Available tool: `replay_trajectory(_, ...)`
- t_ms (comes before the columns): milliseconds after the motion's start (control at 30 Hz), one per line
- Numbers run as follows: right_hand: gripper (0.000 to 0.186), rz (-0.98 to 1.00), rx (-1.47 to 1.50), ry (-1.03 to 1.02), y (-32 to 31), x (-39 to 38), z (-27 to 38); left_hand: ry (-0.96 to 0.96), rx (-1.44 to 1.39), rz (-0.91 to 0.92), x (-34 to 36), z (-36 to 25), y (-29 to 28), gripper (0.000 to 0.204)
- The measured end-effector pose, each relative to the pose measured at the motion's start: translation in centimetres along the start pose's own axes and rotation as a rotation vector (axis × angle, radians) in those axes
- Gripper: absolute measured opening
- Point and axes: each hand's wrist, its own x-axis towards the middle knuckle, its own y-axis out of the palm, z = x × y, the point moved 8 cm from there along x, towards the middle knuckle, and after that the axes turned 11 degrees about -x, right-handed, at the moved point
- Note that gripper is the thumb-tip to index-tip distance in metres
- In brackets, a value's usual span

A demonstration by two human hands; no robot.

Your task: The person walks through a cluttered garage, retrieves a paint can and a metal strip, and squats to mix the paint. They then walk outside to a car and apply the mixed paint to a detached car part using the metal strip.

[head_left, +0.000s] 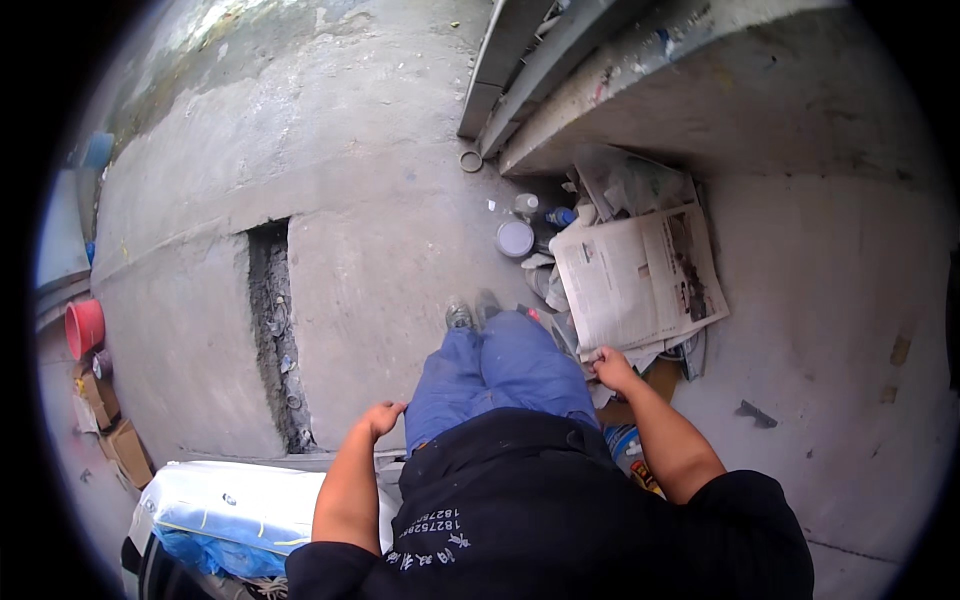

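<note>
black tee (500, 490) nearest cam, w/ r hand (612, 368) pinching near corner of newspaper (615, 285), which lies over clutter (545, 285) beside concrete ledge (790, 110), & l hand (381, 417) half-curled by blue trousers (450, 385), can't tell if gripping anything.

Newspaper (612, 285) at the right hand (612, 369), container (515, 238) left of it, trench (272, 340) in the floor (350, 320) farther left, bucket (85, 329) beyond

The newspaper (615, 290) is off-white with grey print and a dark picture. The trousers (510, 362) are blue, the shirt (540, 500) black with white lettering. The bucket (86, 328) is red.
</note>
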Motion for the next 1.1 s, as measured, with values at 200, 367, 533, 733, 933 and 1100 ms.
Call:
replay_trajectory(200,0.01,0.111,-0.125,0.018,0.5,1.9,2.6,0.01,-0.278,-0.199,-3.4,1.1,-3.3,0.052)
replay_trajectory(367,0.011,0.163,-0.16,-0.016,0.1,8.1,11.7,0.101,-0.459,-0.278,-2.3,-5.7,-9.5,0.047)
replay_trajectory(533,0.013,0.18,-0.202,-0.181,-1.4,14.2,26.8,0.227,-0.53,-0.324,-2.1,-8.5,-17.6,0.045)
replay_trajectory(733,0.022,0.091,-0.283,-0.42,-4.7,17.6,46.9,0.348,-0.546,-0.478,-2.4,-10.3,-24.9,0.042)
replay_trajectory(933,0.023,0.059,-0.41,-0.482,-3.3,18.0,58.7,0.464,-0.47,-0.638,-0.8,-2.9,-28.1,0.028)
replay_trajectory(1100,0.025,0.042,-0.424,-0.388,0.1,21.6,60.5,0.651,0.341,-0.797,0.3,-1.8,-33.8,0.025)
